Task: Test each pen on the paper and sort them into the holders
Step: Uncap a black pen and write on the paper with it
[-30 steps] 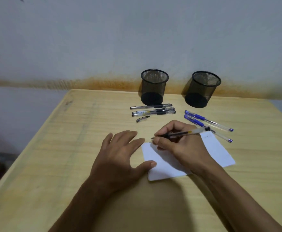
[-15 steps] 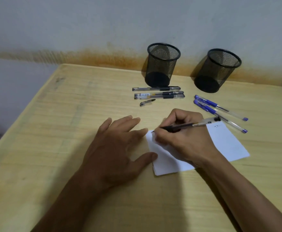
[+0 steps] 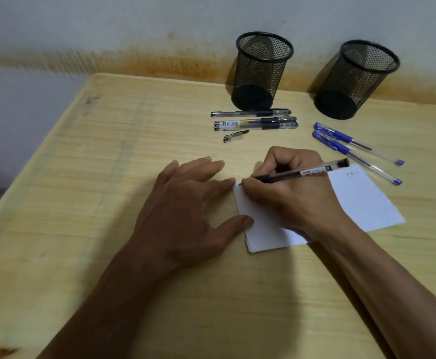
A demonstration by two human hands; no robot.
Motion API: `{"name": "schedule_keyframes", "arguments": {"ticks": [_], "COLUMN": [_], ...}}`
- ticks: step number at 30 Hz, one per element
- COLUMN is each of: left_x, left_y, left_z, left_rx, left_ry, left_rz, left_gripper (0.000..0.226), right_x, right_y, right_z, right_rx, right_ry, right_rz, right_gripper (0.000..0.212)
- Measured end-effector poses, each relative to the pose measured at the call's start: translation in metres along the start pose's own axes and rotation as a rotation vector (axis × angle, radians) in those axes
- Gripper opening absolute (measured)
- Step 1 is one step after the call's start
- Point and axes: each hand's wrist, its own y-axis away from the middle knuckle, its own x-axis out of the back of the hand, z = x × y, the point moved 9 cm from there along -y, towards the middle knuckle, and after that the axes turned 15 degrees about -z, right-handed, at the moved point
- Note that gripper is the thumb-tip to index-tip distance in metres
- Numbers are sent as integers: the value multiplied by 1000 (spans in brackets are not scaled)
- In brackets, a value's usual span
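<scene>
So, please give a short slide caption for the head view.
Right hand tests black pen on paper; left hand steadies it.

Print on the held pen [image 3: 312, 171] and labelled pen [image 3: 255, 123] is unreadable.

Pale wooden table [image 3: 103, 193], grain running crosswise, a dark knot at its near left corner. Behind its far edge, a grey-white wall [image 3: 108, 24] with a rusty orange stain band [image 3: 159, 64] running along the table line.
</scene>
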Motion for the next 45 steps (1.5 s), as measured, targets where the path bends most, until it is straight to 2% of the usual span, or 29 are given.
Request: {"name": "schedule_keyframes", "arguments": {"ticks": [14,45], "left_x": [1,1], "left_y": [1,2], "left_z": [1,1], "left_rx": [4,4], "left_ry": [6,9], "left_rz": [0,12], "left_gripper": [73,72], "right_x": [2,2], "right_y": [1,4], "right_z": [-3,-5], "right_rx": [52,42], "right_ry": [12,56], "right_rz": [10,43], "right_gripper": [17,20]}}
